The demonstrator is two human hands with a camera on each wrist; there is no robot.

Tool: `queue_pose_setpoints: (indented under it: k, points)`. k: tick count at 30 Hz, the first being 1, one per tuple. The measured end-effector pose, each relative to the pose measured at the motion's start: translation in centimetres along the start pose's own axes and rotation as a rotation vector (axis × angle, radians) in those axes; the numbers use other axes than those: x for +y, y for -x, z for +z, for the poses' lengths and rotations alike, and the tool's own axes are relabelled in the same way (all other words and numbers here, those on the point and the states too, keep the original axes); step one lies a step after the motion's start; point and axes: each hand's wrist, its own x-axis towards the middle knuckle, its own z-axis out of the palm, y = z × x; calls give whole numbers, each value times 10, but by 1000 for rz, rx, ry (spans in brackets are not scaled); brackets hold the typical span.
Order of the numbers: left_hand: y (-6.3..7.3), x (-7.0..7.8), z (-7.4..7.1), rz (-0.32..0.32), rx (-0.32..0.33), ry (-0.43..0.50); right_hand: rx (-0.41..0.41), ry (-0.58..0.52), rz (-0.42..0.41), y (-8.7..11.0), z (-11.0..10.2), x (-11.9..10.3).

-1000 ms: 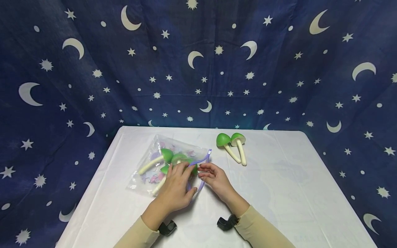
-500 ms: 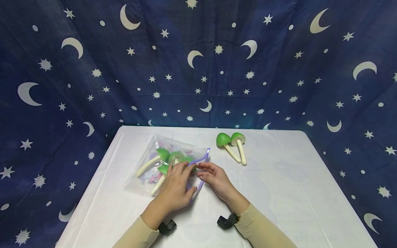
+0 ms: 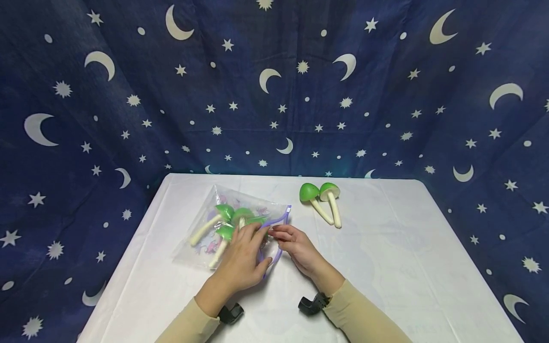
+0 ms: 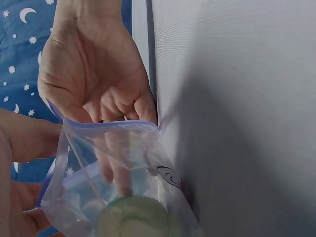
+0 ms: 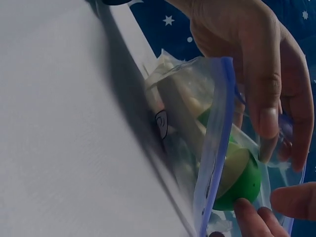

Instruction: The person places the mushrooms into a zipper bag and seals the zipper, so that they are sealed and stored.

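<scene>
A clear zip bag [image 3: 216, 194] with a purple zip edge lies on the table, its mouth spread toward the right. Several toy mushrooms [image 3: 207, 229] with green caps and pale stems show through its plastic. My left hand [image 3: 242, 259] lies over the mouth end, holding the bag's edge between thumb and fingers. My right hand [image 3: 300, 250] reaches through the mouth. In the right wrist view, its fingertips touch a green mushroom cap [image 5: 244, 190] just inside, with the thumb apart from it. Through the plastic in the left wrist view, my right fingers look fairly straight.
Two more green-capped mushrooms [image 3: 310, 193] lie side by side on the white tablecloth [image 3: 386, 267], behind my right hand. A dark blue curtain [image 3: 240, 85] with moons and stars hangs behind the table and along its sides.
My right fingers have moved slightly left, farther into the bag's mouth. The mushrooms inside have shifted a little left. My left hand stays nearly in place.
</scene>
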Motion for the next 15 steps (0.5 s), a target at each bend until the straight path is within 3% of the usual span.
queue_pose_setpoints:
  k: [15]
  points:
    - [0, 0, 2, 2, 10, 25, -111, 71, 65, -6, -1, -3]
